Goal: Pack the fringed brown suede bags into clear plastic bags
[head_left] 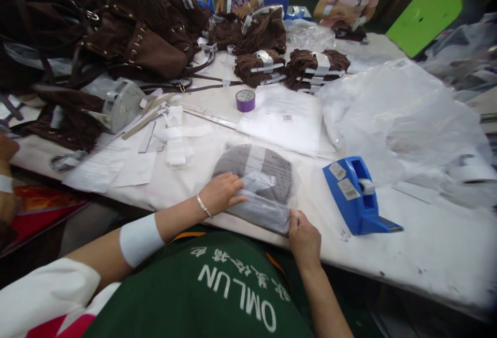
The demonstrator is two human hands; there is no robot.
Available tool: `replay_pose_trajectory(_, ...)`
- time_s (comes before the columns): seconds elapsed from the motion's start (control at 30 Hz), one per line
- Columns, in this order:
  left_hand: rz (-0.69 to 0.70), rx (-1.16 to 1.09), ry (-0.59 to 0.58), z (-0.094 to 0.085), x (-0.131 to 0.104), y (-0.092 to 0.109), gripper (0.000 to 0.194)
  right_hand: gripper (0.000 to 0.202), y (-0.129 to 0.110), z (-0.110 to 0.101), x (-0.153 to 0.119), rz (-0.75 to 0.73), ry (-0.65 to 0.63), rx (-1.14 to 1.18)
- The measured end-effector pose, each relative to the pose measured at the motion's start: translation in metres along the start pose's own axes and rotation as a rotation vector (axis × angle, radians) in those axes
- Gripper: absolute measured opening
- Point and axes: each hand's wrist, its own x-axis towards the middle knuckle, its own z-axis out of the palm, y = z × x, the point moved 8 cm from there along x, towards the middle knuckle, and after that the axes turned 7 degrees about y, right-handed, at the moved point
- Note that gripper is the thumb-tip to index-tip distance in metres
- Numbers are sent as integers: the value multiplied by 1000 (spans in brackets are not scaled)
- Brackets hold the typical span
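On the table's front edge lies a clear plastic bag (264, 214) with printed text. Inside it is a folded dark item (233, 162) with a white band around its middle; its exact kind is hard to make out. My left hand (222, 194) rests on the bag's left side, fingers stretched over the plastic. At the bag's lower right corner, my right hand (305, 237) pinches the plastic edge between thumb and fingers. A blue tape dispenser (349, 195) stands to the right of the bag, apart from both hands.
Brown bags (155, 48) are heaped at the back left. Banded brown bundles (316, 66), a purple tape roll (245, 101) and white paper strips (176, 138) lie beyond my hands. Large plastic bags (396, 115) cover the right. Co-workers (349, 1) handle brown items across the table.
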Motion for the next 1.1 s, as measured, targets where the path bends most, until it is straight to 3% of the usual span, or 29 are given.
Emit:
replay_pose_trajectory(0.07,-55,-80,-38,17,6,-2,28,40,8,-2,2,30,-24,158)
replay_pose_trajectory(0.13,-137,-151,-26,28,7,-12,27,42,30,-13,3,120,-2,358)
replay_pose_trajectory(0.2,-178,-197,0,32,5,-20,28,42,71,-40,0,288,191,491)
replay_pose_trajectory(0.3,-179,-231,38,34,4,-26,31,44,137,-96,-16,498,665,509)
replay_pose_trajectory(0.33,-178,-238,53,35,4,-27,32,51,150,-109,-17,500,748,505)
replay_pose_trajectory(0.4,-177,-250,75,35,4,-29,34,71,162,-117,-8,450,726,527)
replay_pose_trajectory(0.47,-179,-270,73,37,5,-30,34,76,165,-111,6,420,612,549)
replay_pose_trajectory(0.53,-178,-288,55,38,5,-30,35,69,163,-103,11,435,555,523)
replay_pose_trajectory(0.8,-168,-248,55,39,3,-33,36,59,119,-102,-7,290,660,245)
replay_pose_trajectory(0.93,-175,-255,32,42,4,-34,38,51,102,-98,14,186,633,264)
replay_pose_trajectory(1.1,-185,-254,45,39,4,-33,38,53,103,-93,42,178,529,440)
